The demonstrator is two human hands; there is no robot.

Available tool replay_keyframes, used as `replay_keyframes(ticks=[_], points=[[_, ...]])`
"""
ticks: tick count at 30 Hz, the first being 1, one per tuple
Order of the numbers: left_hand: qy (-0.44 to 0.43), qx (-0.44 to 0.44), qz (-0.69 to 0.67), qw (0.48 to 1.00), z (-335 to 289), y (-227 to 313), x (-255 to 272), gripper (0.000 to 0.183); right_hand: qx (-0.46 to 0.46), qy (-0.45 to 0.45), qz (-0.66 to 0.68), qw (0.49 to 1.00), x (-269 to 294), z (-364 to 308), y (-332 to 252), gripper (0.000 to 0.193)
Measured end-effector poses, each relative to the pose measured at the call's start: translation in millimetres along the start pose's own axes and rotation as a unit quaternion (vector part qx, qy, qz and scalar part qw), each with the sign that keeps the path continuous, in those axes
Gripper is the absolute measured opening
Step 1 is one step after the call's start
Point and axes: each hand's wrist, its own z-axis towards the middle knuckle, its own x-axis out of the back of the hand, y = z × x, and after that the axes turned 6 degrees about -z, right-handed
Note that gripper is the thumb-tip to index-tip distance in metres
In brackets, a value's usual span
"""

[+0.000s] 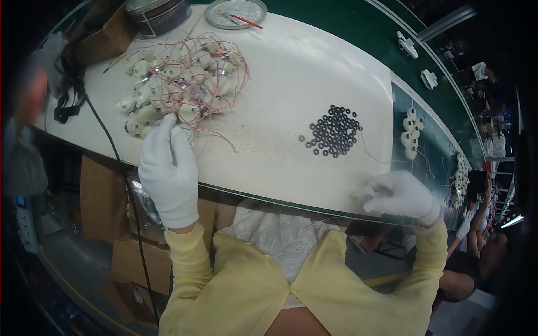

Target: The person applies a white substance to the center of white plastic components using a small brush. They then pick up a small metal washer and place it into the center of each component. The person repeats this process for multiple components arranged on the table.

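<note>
The left hand (168, 171) reaches into the near edge of the pile of small white motors (179, 84) with tangled pink leads, its fingers (180, 140) curled on one piece — whether it is truly gripped I cannot tell. Lifting it could drag neighbours by the wires off the counter (280, 67). Right of the pile lie black washers (334, 130); the right hand (399, 195), beyond them at the counter's edge, is loosely closed — a sweep could scatter them.

Both the left hand (168, 168) and the right hand (399, 195) wear white knit cloth gloves — matt. The counter (291, 84) is smooth, scuffed white; the black washers (334, 130) look rubbery, the motor housings (179, 84) pale plastic — wires glossy.
</note>
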Motion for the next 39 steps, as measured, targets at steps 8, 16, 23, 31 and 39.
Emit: replay_keyframes(ticks=[8,16,23,31,39], points=[[-0.087,0.002,0.041,0.995,-4.0,24.6,-1.3,0.026,-0.01,0.209,-0.17,0.963,4.4,1.2,20.2,0.048],[-0.082,-0.091,0.028,0.992,-26.2,39.2,-19.6,0.027,0.155,0.328,-0.279,0.889,-24.1,33.7,33.2,0.036],[-0.057,-0.07,0.105,0.99,-18.7,30.5,-19.3,0.024,0.105,0.37,-0.198,0.902,6.2,52.4,44.2,0.031],[-0.155,-0.073,0.008,0.985,-0.6,17.0,-13.6,0.019,0.125,0.235,0.019,0.964,15.4,46.9,26.5,0.033],[-0.136,-0.09,-0.014,0.987,-0.9,13.8,-16.8,0.023,0.079,0.258,-0.018,0.963,11.4,57.4,21.5,0.03]])
